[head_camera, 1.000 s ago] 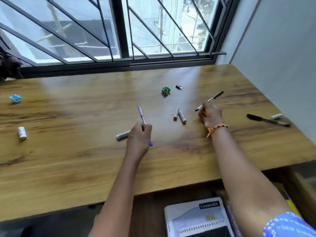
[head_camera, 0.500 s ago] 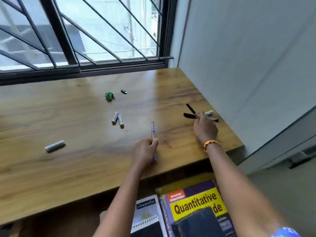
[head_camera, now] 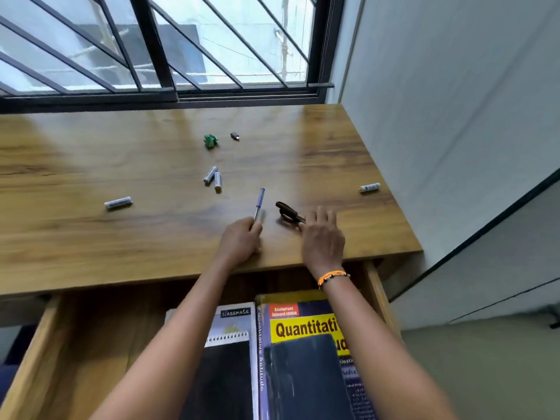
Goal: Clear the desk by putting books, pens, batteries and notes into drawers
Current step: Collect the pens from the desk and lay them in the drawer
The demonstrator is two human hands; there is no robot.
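I see my left hand (head_camera: 240, 241) fingers clamped on a blue pen (head_camera: 259, 205), my right hand (head_camera: 321, 237) fingers gripping black pens (head_camera: 288, 212) just beside it on the tabletop (head_camera: 91, 237).

1. Both bare forearms reach forward, side by side.
2. The left hand (head_camera: 241, 241) is curled into a fist, its grip closed round a purple pen (head_camera: 259, 206) that points away.
3. The right hand (head_camera: 322, 237) lies palm down, its grip on black pens (head_camera: 289, 212); its fingertips are blurred.
4. An orange band circles the right wrist.
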